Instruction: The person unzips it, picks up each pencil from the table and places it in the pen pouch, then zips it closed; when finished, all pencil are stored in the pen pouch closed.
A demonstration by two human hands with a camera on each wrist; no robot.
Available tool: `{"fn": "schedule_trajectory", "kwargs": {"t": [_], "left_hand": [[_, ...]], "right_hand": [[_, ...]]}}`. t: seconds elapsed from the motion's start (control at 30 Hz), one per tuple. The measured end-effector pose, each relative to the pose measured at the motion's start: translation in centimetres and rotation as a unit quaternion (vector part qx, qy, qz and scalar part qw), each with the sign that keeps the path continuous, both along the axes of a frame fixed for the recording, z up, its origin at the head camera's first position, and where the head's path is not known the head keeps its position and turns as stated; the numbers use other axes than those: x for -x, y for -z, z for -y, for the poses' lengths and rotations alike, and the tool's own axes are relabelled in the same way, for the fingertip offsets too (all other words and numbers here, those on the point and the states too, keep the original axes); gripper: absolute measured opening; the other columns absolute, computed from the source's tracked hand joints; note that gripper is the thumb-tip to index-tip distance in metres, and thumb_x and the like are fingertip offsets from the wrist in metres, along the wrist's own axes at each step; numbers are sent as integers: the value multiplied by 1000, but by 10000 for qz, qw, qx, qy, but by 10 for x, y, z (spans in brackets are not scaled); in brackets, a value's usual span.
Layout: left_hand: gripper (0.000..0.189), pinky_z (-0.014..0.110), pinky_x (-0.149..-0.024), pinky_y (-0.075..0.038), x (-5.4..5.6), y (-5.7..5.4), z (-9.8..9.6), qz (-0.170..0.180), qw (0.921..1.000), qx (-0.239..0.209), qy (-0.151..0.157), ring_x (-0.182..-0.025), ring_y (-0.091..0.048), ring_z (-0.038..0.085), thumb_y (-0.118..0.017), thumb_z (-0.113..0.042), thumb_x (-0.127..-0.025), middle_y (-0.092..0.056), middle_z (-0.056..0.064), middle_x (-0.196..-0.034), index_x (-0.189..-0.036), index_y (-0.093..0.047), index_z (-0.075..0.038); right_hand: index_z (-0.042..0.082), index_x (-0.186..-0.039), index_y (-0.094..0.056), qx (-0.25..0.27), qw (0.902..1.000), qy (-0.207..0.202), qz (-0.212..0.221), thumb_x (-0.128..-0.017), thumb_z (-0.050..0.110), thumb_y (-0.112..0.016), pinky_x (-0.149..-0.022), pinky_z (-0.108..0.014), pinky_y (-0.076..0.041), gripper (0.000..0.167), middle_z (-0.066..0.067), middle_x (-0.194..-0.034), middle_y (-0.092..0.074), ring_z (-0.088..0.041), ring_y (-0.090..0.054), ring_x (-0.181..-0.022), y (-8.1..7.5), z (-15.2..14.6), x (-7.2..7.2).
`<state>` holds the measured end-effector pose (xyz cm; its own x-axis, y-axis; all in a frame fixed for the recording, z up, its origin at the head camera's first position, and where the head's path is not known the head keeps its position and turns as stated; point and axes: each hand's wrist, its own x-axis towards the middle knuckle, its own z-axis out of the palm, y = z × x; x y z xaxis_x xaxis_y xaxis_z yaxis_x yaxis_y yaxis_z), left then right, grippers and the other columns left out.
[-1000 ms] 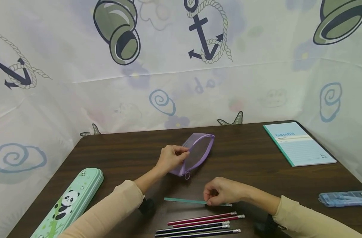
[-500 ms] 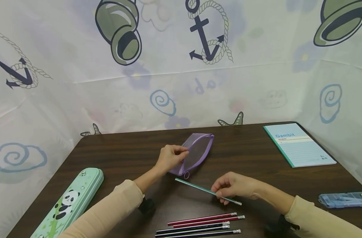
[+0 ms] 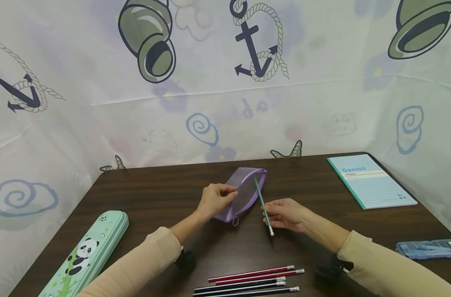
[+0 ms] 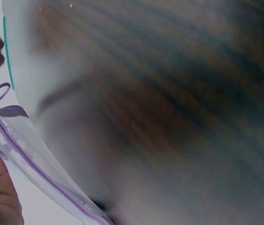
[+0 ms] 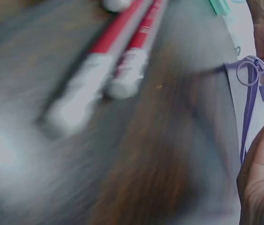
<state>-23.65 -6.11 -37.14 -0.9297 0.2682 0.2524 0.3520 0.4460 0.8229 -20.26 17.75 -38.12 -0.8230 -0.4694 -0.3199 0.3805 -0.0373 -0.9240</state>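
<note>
In the head view my left hand pinches the near edge of a purple mesh zip pouch, whose mouth gapes to the right. Between the thumb and fingers of my right hand is a green pencil, tilted with its eraser end low. The pencil's far tip overlaps the pouch mouth; how deep it reaches inside I cannot tell. The left wrist view shows the pouch's purple zip beside my left thumb. A ring-shaped zip pull hangs from the pouch in the right wrist view.
Red pencils and black pencils lie side by side at the front of the dark table. A green panda pencil case is at left. On the right are a notebook and a blue translucent case.
My right hand has lifted the green pencil off the table, turned it from nearly level to steep, and brought it up to the pouch mouth. My left hand stays on the pouch.
</note>
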Motion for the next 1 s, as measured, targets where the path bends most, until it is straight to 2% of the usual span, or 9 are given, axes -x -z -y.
{"fn": "schedule_trajectory", "kwargs": {"t": [0.23, 0.47, 0.6, 0.7, 1.0], "left_hand": [[15, 20, -51, -53, -3, 3, -5, -148, 9998, 34, 115, -55, -65, 15, -69, -8, -85, -71, 13, -76, -96, -73, 1], [16, 20, -50, -52, -4, 3, -7, -153, 9996, 62, 236, -54, -65, 14, -68, -9, -85, -71, 13, -76, -98, -73, 1], [17, 21, -50, -53, -3, 3, -8, -148, 9993, 71, 342, -54, -65, 13, -68, -9, -86, -71, 13, -76, -98, -73, 1], [16, 21, -51, -53, -3, 2, -8, -94, 9993, 65, 347, -55, -65, 13, -67, -10, -86, -72, 13, -77, -98, -73, 0], [17, 21, -52, -54, -4, 0, -6, 55, 9991, 215, 357, -57, -65, 13, -67, -9, -86, -72, 13, -80, -99, -73, 0]], "right_hand": [[-12, -114, -47, 114, 9977, 649, 129, -97, 6, -49, -70, -19, -55, 25, -2, -80, -62, -12, -65, -76, -1, 23, 18], [-14, -122, -43, 126, 9940, 1078, 155, -96, 4, -50, -71, -21, -56, 32, -4, -83, -59, -10, -63, -71, -1, 39, 26], [-10, -111, -49, 143, 9911, 1316, 162, -95, 3, -52, -69, -21, -56, 21, -5, -80, -60, -10, -63, -68, -1, 48, 28], [-10, -108, -51, 88, 9897, 1418, 156, -95, 2, -53, -67, -21, -56, 18, -5, -78, -60, -9, -62, -65, 0, 52, 29], [-13, -112, -50, -67, 9888, 1480, 166, -94, 0, -52, -64, -21, -56, 22, -6, -76, -59, -10, -62, -62, -1, 58, 34]]}}
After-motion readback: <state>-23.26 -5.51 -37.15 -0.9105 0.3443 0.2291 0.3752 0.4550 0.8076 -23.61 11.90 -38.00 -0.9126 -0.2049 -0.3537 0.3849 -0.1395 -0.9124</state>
